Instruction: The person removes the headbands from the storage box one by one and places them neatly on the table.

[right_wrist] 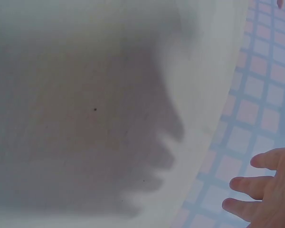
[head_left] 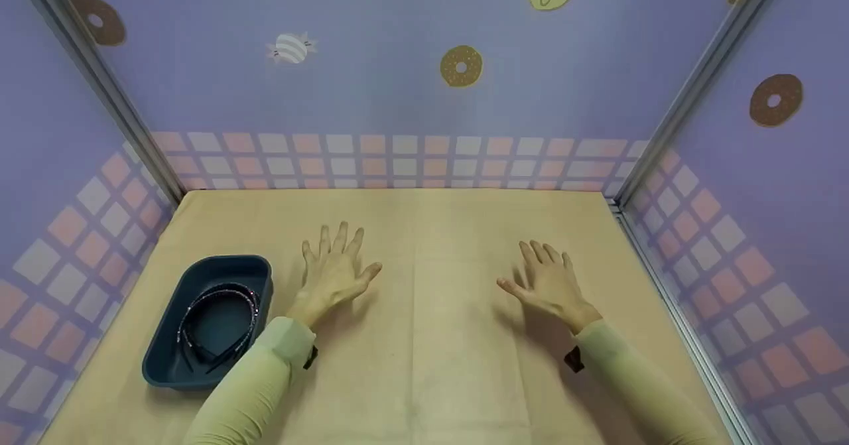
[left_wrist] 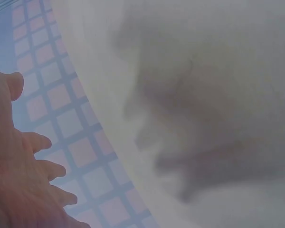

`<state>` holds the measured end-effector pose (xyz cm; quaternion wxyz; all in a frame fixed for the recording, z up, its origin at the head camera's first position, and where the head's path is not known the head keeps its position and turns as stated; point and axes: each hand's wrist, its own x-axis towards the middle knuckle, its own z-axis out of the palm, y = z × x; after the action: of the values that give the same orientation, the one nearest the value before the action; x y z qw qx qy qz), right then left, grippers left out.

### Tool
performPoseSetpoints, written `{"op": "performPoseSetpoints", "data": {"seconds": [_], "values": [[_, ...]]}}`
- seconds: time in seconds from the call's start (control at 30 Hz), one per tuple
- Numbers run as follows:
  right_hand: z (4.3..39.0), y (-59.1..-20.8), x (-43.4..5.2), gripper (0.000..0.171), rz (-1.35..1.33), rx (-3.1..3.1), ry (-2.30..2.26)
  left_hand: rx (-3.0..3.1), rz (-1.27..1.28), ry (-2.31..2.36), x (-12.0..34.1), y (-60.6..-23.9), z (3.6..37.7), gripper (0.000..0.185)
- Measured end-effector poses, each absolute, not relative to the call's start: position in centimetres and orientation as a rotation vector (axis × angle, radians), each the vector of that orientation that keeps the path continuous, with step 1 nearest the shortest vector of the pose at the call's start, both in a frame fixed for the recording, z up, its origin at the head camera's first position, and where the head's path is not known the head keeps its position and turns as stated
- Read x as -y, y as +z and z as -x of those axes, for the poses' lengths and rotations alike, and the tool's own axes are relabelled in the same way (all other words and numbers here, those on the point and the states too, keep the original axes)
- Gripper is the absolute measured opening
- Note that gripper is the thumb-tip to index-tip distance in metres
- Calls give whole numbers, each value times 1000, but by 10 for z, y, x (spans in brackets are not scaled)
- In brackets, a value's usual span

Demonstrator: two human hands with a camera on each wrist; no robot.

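Note:
My left hand [head_left: 329,279] is held over the table with its fingers spread, just right of a dark blue tray [head_left: 159,359]. Inside that tray lie thin dark headbands [head_left: 227,290], curved and with a glittery look; how many there are is hard to tell. On the other side, my right hand [head_left: 552,284] also has straight fingers and holds nothing. Both palms face down, and their shadows fall on the cloth. The left wrist view shows the left hand's fingers [left_wrist: 52,168] extended; in the right wrist view the right hand's fingers [right_wrist: 247,185] are likewise extended.
A pale yellow cloth [head_left: 464,379] covers the table. Purple walls with printed donuts and a checked band [head_left: 404,160] enclose the back and both sides. Metal posts [head_left: 703,80] stand at the back corners, and a metal rail [head_left: 683,325] runs along the right edge.

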<state>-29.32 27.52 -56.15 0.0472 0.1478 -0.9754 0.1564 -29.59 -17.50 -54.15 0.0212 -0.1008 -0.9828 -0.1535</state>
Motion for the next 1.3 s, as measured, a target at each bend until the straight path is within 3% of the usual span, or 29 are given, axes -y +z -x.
{"op": "performPoseSetpoints", "data": {"seconds": [0.6, 1.3], "values": [[289, -547, -263, 99, -425, 3015, 927, 3113, 277, -716, 178, -527, 298, 79], [289, -538, -231, 67, -482, 2920, 1345, 3049, 93, -989, 199, -521, 296, 61]]}}
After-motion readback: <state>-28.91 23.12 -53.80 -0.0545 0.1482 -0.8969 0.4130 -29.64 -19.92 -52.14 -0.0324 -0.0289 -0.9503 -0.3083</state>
